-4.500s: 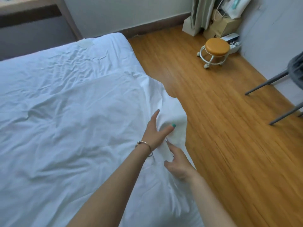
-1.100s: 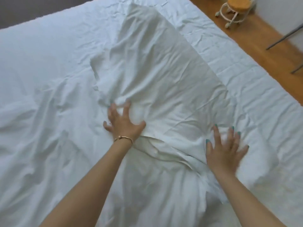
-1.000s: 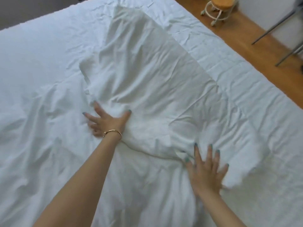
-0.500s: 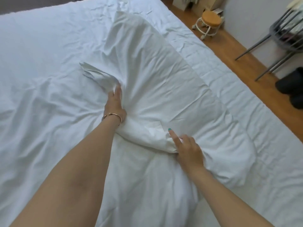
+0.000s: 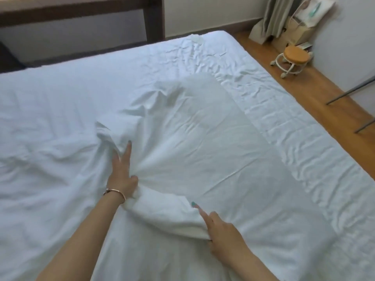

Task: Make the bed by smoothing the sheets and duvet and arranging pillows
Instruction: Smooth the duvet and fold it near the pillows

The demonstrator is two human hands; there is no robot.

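Note:
A white duvet [image 5: 192, 138] lies rumpled across the middle of the bed, its near edge bunched into a thick fold. My left hand [image 5: 121, 173], with a bracelet on the wrist, grips that fold at its left end, two fingers stretched forward along the cloth. My right hand [image 5: 221, 226] grips the fold's right end, its index finger pointing up over the cloth. Under the duvet the white sheet [image 5: 304, 142] shows wrinkled along the right side of the bed. No pillow is in view.
Wooden floor [image 5: 334, 102] runs along the bed's right side. A small round wheeled stool [image 5: 295, 57] stands near the far corner beside boxes and a curtain [image 5: 278, 17]. Grey chair legs [image 5: 353, 92] reach in at the right. A dark wooden frame [image 5: 81, 9] stands behind the bed.
Both hands went from lying flat on the duvet to gripping its bunched near edge. The duvet's far part has settled lower. The view has tilted up toward the far wall.

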